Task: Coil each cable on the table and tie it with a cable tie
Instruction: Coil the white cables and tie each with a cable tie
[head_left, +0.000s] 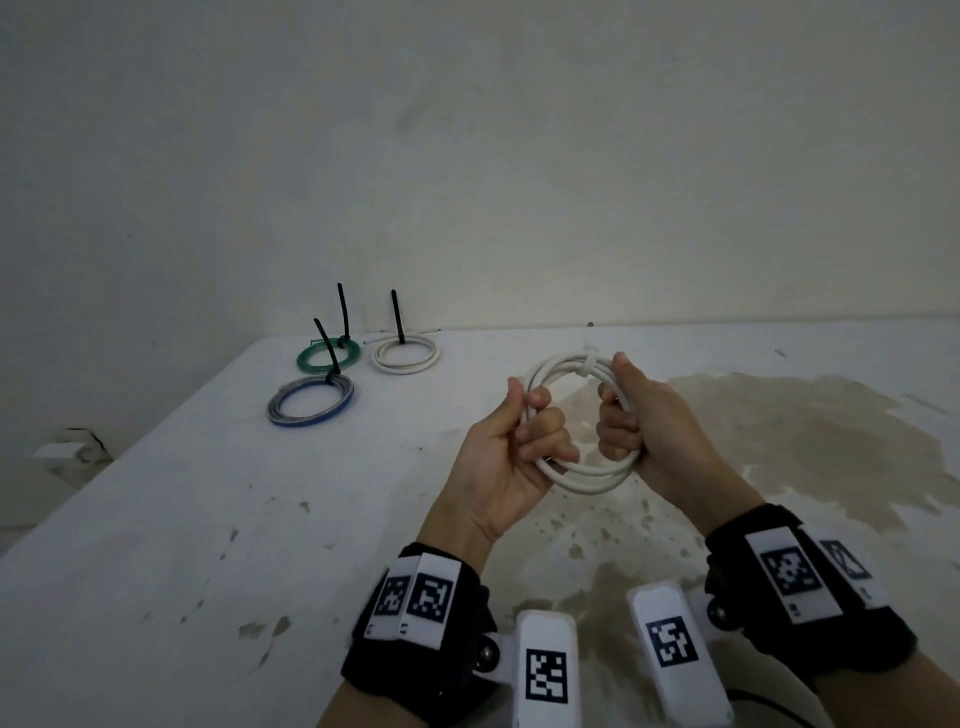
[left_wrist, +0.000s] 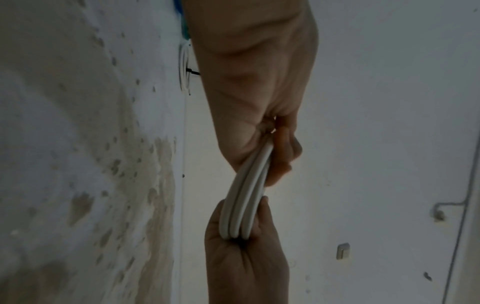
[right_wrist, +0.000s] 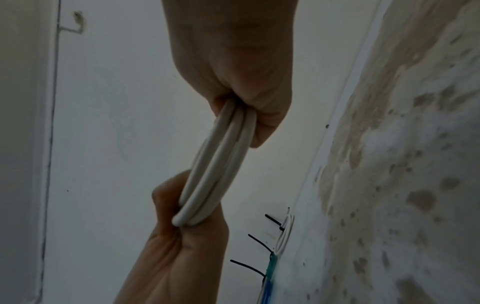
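Observation:
A white cable coil (head_left: 576, 475) hangs in the air above the table (head_left: 156, 519), held between both hands. My left hand (head_left: 524, 431) grips the coil's left side with its fingers curled round the strands. On the right side my right hand (head_left: 623, 415) grips it too, thumb up beside a white cable tie (head_left: 589, 364) wrapped round the top of the coil. The left wrist view has the coil (left_wrist: 244, 203) edge-on between my left hand (left_wrist: 275, 148) and right hand (left_wrist: 246, 246). In the right wrist view the coil (right_wrist: 215, 170) runs from my right hand (right_wrist: 246, 102) to my left hand (right_wrist: 187, 236).
Three tied coils lie at the table's far left: a green one (head_left: 328, 355), a white one (head_left: 407, 356) and a blue-grey one (head_left: 310, 402), each with a black tie tail sticking up. A wall (head_left: 467, 156) stands right behind the table. The table's left edge (head_left: 130, 452) drops off.

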